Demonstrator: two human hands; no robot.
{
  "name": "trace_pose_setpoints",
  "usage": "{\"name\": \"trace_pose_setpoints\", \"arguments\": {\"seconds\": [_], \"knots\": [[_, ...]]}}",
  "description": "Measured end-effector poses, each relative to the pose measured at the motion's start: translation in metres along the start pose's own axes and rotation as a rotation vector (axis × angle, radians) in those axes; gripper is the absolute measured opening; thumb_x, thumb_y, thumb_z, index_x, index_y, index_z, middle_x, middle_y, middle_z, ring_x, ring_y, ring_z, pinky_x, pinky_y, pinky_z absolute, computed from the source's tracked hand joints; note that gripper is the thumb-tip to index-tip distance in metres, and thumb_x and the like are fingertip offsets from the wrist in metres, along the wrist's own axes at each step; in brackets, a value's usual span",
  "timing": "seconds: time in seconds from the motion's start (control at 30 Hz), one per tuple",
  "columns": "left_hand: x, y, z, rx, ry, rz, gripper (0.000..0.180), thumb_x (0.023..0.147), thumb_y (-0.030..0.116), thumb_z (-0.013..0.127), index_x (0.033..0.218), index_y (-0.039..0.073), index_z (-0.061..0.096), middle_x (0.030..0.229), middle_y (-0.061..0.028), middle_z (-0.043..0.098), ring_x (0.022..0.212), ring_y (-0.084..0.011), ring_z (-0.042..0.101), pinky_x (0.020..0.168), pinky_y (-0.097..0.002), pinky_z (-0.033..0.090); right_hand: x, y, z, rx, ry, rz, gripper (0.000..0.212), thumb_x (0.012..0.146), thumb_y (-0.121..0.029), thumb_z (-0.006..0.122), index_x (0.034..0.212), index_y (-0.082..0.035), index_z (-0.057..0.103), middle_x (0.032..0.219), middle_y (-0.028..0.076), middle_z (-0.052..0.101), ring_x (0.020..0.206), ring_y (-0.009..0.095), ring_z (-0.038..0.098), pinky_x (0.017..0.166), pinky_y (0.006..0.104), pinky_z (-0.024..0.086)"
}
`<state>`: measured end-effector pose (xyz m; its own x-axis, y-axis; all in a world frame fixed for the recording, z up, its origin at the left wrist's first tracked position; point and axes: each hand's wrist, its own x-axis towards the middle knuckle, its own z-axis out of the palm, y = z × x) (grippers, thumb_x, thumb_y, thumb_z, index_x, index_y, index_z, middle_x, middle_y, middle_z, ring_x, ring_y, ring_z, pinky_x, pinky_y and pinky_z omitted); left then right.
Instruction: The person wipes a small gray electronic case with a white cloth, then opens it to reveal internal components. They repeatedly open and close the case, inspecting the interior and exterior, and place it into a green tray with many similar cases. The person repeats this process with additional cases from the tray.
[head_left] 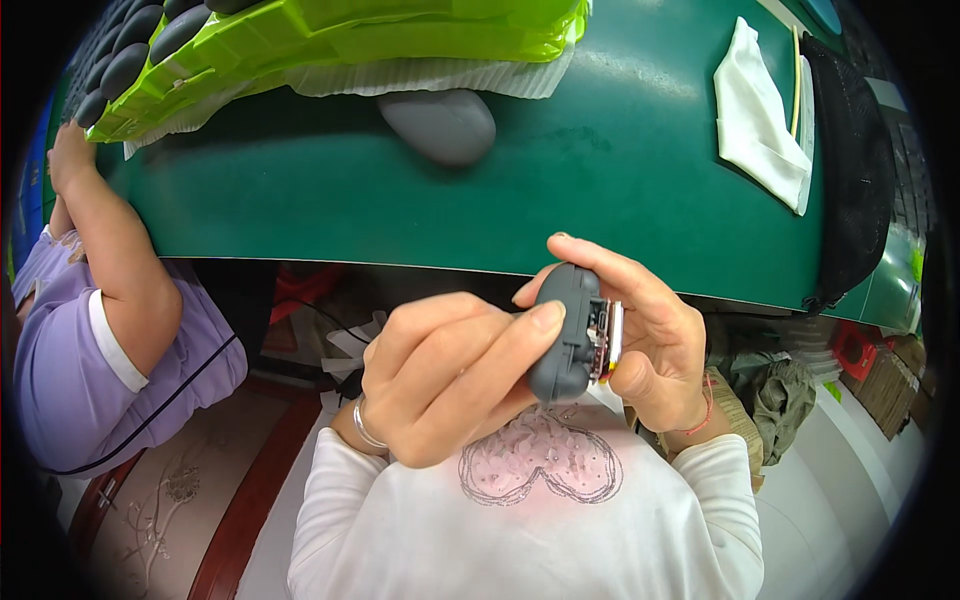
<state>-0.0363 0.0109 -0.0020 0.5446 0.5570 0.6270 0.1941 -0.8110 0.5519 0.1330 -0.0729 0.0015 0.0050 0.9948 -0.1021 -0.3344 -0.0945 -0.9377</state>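
Observation:
A dark grey rounded plastic housing (563, 345) is held up in front of my chest, short of the table edge. My left hand (450, 370) is closed on it, the thumb pressed against its face. On the housing's right side sits a circuit board with a flat silvery part (615, 338), its edge turned to me. My right hand (650, 325) curves around that side, fingertips at the housing's upper end and thumb beside the silvery part. A smooth grey mouse-shaped piece (445, 125) lies on the green table beyond my hands.
Bright green trays (400, 35) at the back left hold several dark grey oval pieces. A white cloth (755, 120) and a black mesh bag (850, 170) lie along the right of the green table (620, 190). At the left sits a person in a purple shirt (190, 330).

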Motion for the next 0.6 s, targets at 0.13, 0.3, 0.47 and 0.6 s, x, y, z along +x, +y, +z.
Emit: {"name": "trace_pose_setpoints", "arguments": {"seconds": [0.13, 0.3, 0.47, 0.6], "knots": [[0.005, -0.002, 0.001, -0.021, -0.09, -0.059, 0.048, 0.053, 0.005, 0.081, 0.098, -0.002, 0.069, 0.078, -0.0038, 0.061, 0.07, -0.0199, 0.057, 0.059, -0.0279, 0.047, 0.004, 0.004, 0.003, -0.38, 0.076, -0.174, 0.071, 0.082, -0.034, 0.074, 0.131, 0.008, 0.045, 0.117, 0.02, 0.059, 0.103, 0.025, 0.062, 0.088, 0.0335, 0.049], [0.008, -0.003, 0.003, -0.1, -0.095, -0.111, 0.052, 0.052, 0.001, 0.082, 0.102, -0.002, 0.068, 0.077, -0.0051, 0.061, 0.068, -0.02, 0.057, 0.061, -0.0296, 0.048, 0.002, 0.012, 0.001, -0.396, 0.092, -0.169, 0.064, 0.087, -0.034, 0.067, 0.129, 0.009, 0.046, 0.116, 0.023, 0.059, 0.098, 0.027, 0.064, 0.086, 0.0326, 0.05], [0.004, -0.007, 0.002, -0.136, -0.077, -0.081, 0.053, 0.053, -0.002, 0.08, 0.104, -0.001, 0.067, 0.081, -0.0069, 0.063, 0.072, -0.0211, 0.059, 0.064, -0.0299, 0.05, 0.003, 0.008, 0.004, 0.024, 0.069, -0.055, 0.061, 0.092, -0.024, 0.062, 0.138, 0.006, 0.037, 0.123, 0.02, 0.054, 0.109, 0.023, 0.058, 0.093, 0.032, 0.046], [-0.005, -0.013, 0.004, -0.264, -0.103, -0.126, 0.053, 0.057, -0.006, 0.076, 0.109, -0.003, 0.065, 0.093, -0.0135, 0.066, 0.081, -0.026, 0.063, 0.07, -0.0326, 0.052, 0.007, 0.0, 0.004, -0.023, 0.114, -0.107, 0.064, 0.085, -0.005, 0.068, 0.139, 0.004, 0.034, 0.124, 0.02, 0.053, 0.11, 0.022, 0.057, 0.093, 0.0329, 0.048]]}}
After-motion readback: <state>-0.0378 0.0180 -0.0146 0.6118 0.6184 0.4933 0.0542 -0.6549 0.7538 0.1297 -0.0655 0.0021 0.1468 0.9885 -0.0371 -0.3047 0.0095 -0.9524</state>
